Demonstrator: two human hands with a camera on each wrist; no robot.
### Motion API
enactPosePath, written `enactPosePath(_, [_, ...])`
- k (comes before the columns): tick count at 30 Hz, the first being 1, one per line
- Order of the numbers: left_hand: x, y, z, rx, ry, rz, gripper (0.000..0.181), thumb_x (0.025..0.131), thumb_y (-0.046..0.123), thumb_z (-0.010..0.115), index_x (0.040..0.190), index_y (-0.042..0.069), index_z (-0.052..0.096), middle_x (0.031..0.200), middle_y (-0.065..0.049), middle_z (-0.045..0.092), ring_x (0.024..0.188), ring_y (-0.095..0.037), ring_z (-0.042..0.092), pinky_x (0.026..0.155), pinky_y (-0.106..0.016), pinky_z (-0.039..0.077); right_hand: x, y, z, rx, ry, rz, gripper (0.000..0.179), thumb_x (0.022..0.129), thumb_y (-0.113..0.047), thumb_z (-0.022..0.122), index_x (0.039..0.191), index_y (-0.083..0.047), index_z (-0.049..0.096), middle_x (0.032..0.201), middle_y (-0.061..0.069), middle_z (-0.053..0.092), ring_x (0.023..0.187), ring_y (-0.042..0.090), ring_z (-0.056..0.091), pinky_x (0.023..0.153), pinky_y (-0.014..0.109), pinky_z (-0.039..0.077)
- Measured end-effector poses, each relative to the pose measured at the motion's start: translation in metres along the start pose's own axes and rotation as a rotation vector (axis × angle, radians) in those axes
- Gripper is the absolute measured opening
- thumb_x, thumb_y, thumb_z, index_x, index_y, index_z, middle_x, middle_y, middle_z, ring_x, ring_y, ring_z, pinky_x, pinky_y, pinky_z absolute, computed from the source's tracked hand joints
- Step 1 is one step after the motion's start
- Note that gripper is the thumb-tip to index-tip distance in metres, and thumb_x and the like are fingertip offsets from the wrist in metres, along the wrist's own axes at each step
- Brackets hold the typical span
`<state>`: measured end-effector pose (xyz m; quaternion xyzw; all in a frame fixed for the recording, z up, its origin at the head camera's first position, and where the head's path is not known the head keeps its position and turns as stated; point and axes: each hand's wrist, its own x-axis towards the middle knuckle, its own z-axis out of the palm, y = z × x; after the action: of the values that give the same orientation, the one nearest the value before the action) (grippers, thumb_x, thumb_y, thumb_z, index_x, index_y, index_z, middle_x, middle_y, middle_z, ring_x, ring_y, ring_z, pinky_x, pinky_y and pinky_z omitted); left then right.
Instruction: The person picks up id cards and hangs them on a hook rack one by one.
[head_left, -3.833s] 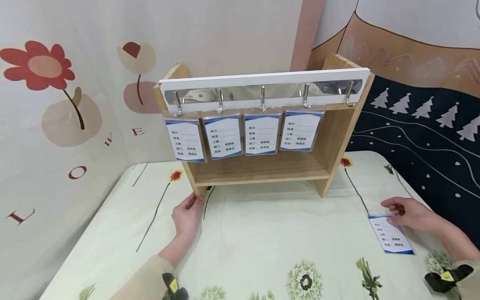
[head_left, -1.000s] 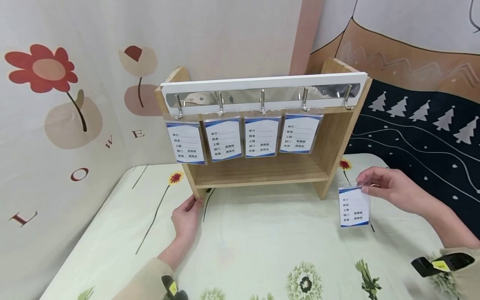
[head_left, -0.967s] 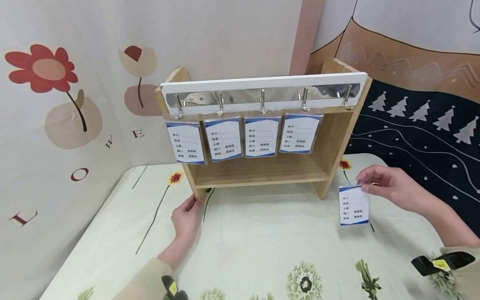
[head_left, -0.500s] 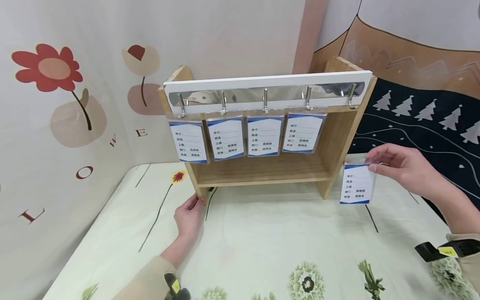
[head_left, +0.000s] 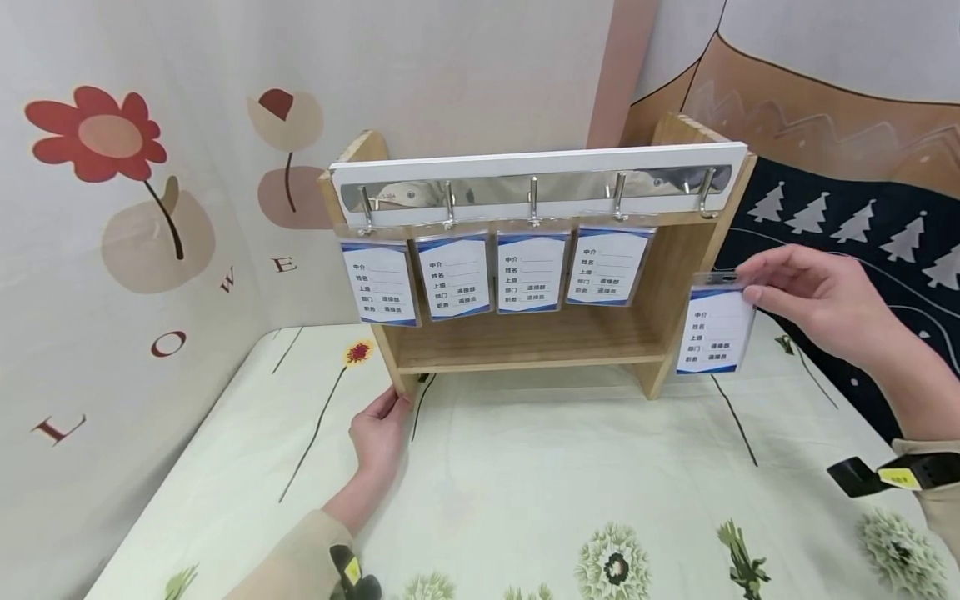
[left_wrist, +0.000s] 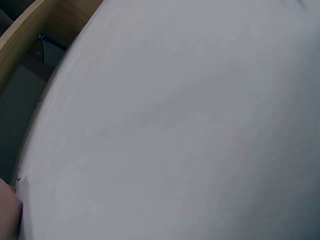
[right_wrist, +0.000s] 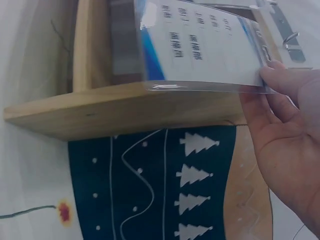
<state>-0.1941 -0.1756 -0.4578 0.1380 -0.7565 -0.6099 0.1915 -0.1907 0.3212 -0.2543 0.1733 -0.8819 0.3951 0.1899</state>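
My right hand (head_left: 821,304) pinches the top right corner of a badge in a clear plastic sleeve (head_left: 715,330). The badge hangs upright beside the right side panel of a wooden shelf (head_left: 525,350), below the level of the rightmost hook (head_left: 706,193), which is bare. In the right wrist view, thumb and fingers hold the badge (right_wrist: 205,45) by its slotted end. My left hand (head_left: 380,433) grips the foot of the shelf's left panel. Several similar badges (head_left: 532,271) hang side by side from the other hooks on the white rail (head_left: 540,154).
The shelf stands on a table with a pale flowered cloth (head_left: 510,467). Behind it hangs a light curtain (head_left: 465,75); on the right is a dark cloth printed with trees (head_left: 810,217).
My right hand has picked the badge up from the tablecloth and raised it up and left, to beside the shelf's right panel. The left hand has stayed at the shelf's foot.
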Motion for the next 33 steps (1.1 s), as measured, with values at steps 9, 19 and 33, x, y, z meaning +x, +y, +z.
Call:
enactPosePath(9, [0.001,-0.002,0.001,-0.013,0.001,0.01,0.033,0.099,0.009,0.067,0.13,0.0,0.068,0.122,-0.02,0.069,0.113,-0.03,0.067,0.083,-0.013,0.053,0.01,-0.016,-0.001,0.043,0.138,-0.05,0.029,0.094,0.009,0.067,0.119,-0.005,0.07,0.106,-0.02,0.068,0.09,-0.003,0.064,0.083,0.003,0.047])
enactPosePath(19, [0.002,-0.004,0.002,-0.01,0.013,0.009,0.033,0.098,0.01,0.068,0.129,0.0,0.069,0.12,-0.02,0.07,0.113,-0.028,0.067,0.079,-0.007,0.05,0.021,-0.031,-0.006,0.077,0.193,-0.121,0.033,0.096,0.009,0.065,0.124,-0.006,0.071,0.112,-0.008,0.068,0.097,0.002,0.065,0.087,0.004,0.046])
enactPosePath(33, [0.002,-0.002,0.001,-0.029,0.003,0.012,0.033,0.098,0.011,0.068,0.129,0.0,0.069,0.121,-0.021,0.069,0.113,-0.028,0.067,0.079,-0.007,0.05,0.029,-0.037,0.004,0.108,0.253,-0.161,0.031,0.094,0.013,0.065,0.121,0.0,0.072,0.112,-0.009,0.069,0.099,0.001,0.067,0.088,0.007,0.048])
